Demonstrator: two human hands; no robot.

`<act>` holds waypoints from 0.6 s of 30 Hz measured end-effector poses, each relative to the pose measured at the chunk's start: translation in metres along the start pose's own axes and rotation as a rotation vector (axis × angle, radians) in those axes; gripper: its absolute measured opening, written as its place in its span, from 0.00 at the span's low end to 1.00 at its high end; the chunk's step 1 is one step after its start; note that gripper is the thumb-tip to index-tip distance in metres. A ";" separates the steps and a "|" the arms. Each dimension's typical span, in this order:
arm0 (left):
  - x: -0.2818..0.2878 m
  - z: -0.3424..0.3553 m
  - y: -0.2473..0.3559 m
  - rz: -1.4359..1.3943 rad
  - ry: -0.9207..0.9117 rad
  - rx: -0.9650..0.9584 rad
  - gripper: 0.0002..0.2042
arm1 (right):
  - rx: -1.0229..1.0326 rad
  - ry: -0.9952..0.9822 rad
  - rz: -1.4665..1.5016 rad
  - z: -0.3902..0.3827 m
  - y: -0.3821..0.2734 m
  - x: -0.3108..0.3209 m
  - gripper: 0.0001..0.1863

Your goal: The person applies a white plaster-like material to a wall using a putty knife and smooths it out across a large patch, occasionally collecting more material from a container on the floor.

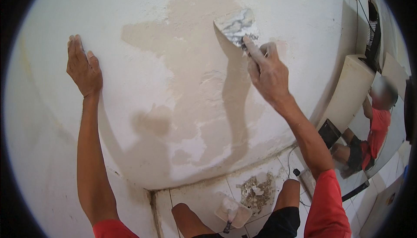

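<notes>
My right hand (270,71) grips a putty knife (236,24), index finger stretched along it. The wide blade is smeared with white and grey filler and lies at or close to the wall; contact cannot be told for sure. Its handle is mostly hidden in my fingers. My left hand (85,66) rests against the white wall (130,3) at the left, fingers straight and holding nothing. Between my hands runs a large beige, uneven patch (191,51) of rough wall surface. Pale dust coats my fingers.
Below, a plastic tub (241,218) with white paste and a dark-handled tool stands on the tiled floor (215,190). Beside it lies a heap of crumbled debris (257,193). A mirror (382,149), a pale cabinet (347,86) and a cable (289,162) are at the right.
</notes>
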State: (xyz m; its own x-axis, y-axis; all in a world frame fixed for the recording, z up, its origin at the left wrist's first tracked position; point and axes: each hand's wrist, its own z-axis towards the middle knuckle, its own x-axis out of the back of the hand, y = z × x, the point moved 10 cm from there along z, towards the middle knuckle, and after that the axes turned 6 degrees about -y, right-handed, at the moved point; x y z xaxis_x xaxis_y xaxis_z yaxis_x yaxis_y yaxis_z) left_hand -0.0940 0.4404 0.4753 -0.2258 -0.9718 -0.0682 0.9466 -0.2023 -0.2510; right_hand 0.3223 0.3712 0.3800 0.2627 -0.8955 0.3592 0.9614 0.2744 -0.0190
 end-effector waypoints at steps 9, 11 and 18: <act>0.003 -0.001 -0.002 0.055 -0.029 0.030 0.27 | 0.102 -0.244 -0.094 -0.094 0.034 -0.016 0.32; 0.003 0.000 -0.004 0.088 -0.036 0.044 0.27 | 0.060 -0.235 -0.050 -0.098 0.055 -0.007 0.32; 0.003 -0.002 -0.006 0.105 -0.009 0.021 0.27 | 0.313 -0.080 -0.102 0.001 0.028 0.000 0.35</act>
State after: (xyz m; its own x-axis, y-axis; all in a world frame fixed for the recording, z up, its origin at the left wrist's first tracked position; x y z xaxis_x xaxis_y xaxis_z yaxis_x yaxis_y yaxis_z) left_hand -0.1013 0.4390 0.4744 -0.1229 -0.9888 -0.0842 0.9697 -0.1016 -0.2221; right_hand 0.3490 0.3790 0.3802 0.1469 -0.8970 0.4168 0.9077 0.2896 0.3035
